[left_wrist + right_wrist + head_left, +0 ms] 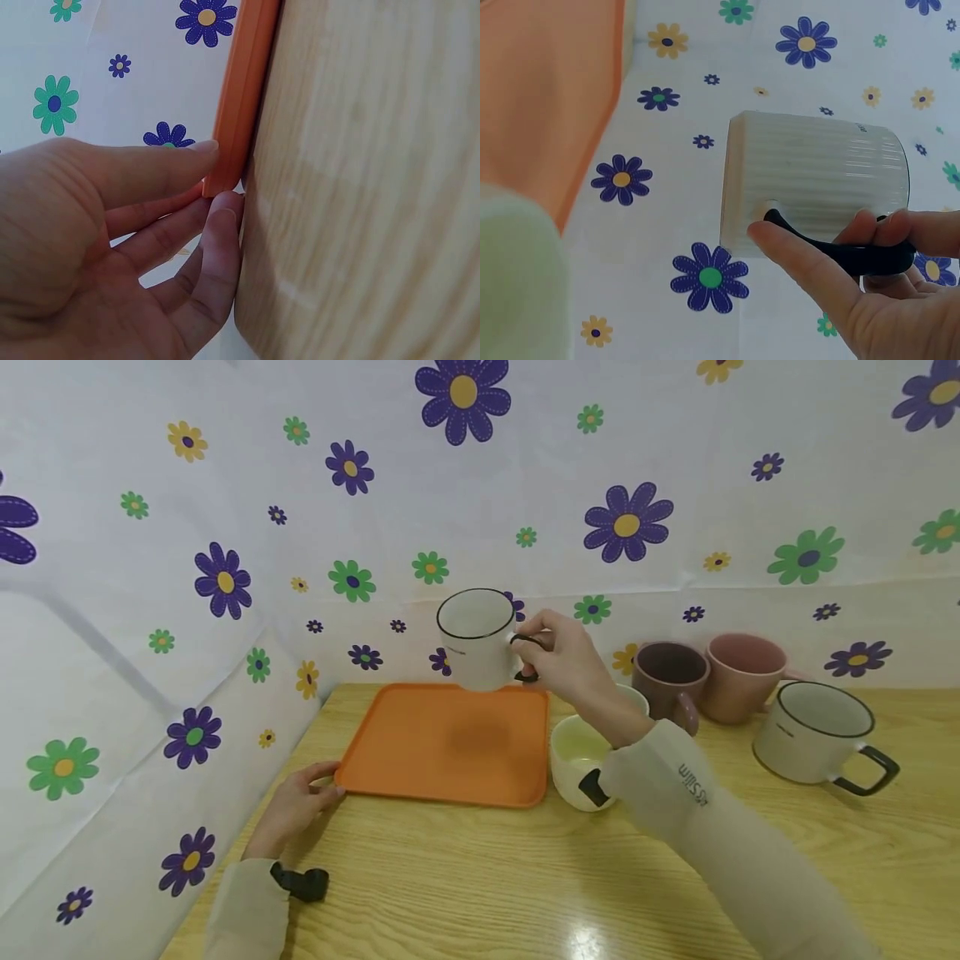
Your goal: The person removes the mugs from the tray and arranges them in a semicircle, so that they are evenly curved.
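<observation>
My right hand (567, 662) grips the black handle of a white mug (472, 653) with a dark rim, held upright above the back of the orange tray (420, 747). The right wrist view shows the mug's ribbed side (814, 169), with fingers and thumb around the handle. At the tray's near left corner is my left hand (292, 810). Its thumb lies on the orange rim (238, 112) and the other fingers bend in at the corner, pinching it. The tray lies flat on the wooden table, with the mug's shadow on it.
Close to the tray's right edge stands a pale yellow mug (573, 752), with another light cup (637, 698) behind it, partly covered by my right forearm. Farther right are a dark mauve mug (660, 681), a pink mug (738, 689) and a white mug (798, 743). Flower-patterned cloth (480, 510) borders the table.
</observation>
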Demonstrator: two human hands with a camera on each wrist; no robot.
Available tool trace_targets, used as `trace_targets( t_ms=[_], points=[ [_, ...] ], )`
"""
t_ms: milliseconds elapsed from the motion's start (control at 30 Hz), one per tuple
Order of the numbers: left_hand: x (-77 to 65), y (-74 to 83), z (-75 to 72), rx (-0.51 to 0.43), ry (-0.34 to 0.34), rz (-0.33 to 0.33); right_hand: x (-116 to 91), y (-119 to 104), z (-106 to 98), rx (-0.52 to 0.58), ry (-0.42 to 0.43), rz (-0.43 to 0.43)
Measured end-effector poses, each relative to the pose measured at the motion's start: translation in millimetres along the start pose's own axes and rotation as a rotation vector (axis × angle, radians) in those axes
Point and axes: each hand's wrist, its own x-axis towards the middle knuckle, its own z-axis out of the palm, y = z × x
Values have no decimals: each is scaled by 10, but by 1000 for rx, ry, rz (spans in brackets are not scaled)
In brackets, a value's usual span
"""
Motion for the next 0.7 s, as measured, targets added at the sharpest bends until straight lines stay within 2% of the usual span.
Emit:
trace_targets(
  t_ms=[267,700],
  points=[
    [-15,-7,-20,-1,-5,-6,-88,61,-225,34,2,21],
    [14,-33,-12,-21,-22,-10,-305,159,-583,11,24,27]
  ],
)
